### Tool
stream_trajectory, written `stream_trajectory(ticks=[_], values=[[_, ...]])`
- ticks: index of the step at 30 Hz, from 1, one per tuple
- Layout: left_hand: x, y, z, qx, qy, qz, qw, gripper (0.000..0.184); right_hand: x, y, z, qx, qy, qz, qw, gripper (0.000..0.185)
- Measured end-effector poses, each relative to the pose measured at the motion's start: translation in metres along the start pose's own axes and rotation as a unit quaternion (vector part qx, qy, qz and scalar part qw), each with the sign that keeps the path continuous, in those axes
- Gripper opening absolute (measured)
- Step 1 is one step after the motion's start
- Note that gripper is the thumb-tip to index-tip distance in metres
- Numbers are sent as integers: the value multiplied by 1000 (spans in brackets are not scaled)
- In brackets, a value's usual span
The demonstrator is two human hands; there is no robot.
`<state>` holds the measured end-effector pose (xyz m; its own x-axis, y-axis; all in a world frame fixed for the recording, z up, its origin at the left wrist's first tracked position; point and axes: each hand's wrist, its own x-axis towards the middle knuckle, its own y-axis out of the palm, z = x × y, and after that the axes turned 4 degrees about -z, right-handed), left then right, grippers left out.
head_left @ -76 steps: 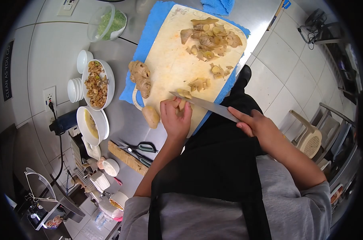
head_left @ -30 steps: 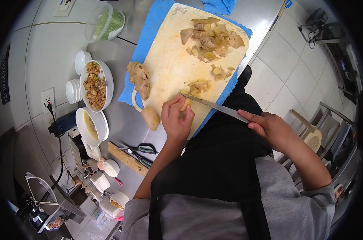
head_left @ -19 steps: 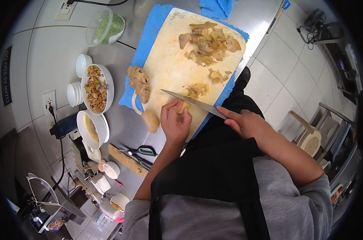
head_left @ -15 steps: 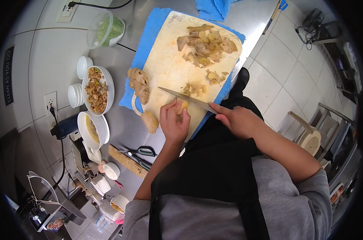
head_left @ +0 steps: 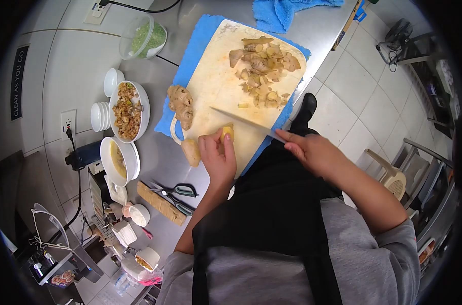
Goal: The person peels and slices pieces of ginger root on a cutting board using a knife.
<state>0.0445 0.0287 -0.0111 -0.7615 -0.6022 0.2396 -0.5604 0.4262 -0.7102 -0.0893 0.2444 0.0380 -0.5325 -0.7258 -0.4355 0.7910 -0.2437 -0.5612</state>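
Note:
My left hand [head_left: 219, 155] pinches a peeled piece of ginger [head_left: 227, 133] near the front of a pale cutting board [head_left: 210, 71]. In my right hand [head_left: 308, 151] is a kitchen knife [head_left: 246, 120], its blade held over the board and pointing left, apart from the piece. Ginger peelings [head_left: 266, 63] lie heaped on the board's far right part. A knobby unpeeled ginger root [head_left: 180, 105] rests at the board's left edge. Beside my left hand lies another ginger piece [head_left: 191, 152], by the board's handle.
Under the board is a blue cloth [head_left: 190, 56]. To the left stand a bowl of chopped brown food [head_left: 145, 114], a bowl with yellowish contents [head_left: 133, 162] and stacked small white bowls [head_left: 99, 116]. Scissors [head_left: 184, 190] lie near my left forearm, beside a wooden block [head_left: 160, 203].
The knife has drawn away to the right from the ginger piece in my left hand. Peelings from the board's middle now lie nearer the heap.

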Motion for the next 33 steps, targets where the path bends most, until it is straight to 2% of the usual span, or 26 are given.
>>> stream_trajectory(ticks=[5,13,17,22,26,28,33], values=[[-7,3,9,-5,27,-18,999,21,-30,14,-2,-15,-19,-1,1000,41],[-8,8,16,11,79,-28,996,19,-54,-3,10,1,54,43,998,44],[-7,8,16,10,82,-28,996,19,-51,-2,13,-11,61,38,997,44],[-6,7,15,7,99,-24,995,20,-33,9,4,8,8,27,1000,42],[-6,7,16,7,116,-26,993,21,-8,14,9,-5,12,52,999,42],[-5,7,17,5,114,-28,993,21,2,22,10,-58,6,54,997,44],[-5,8,18,9,120,-33,992,21,16,27,22,-69,19,36,997,44]])
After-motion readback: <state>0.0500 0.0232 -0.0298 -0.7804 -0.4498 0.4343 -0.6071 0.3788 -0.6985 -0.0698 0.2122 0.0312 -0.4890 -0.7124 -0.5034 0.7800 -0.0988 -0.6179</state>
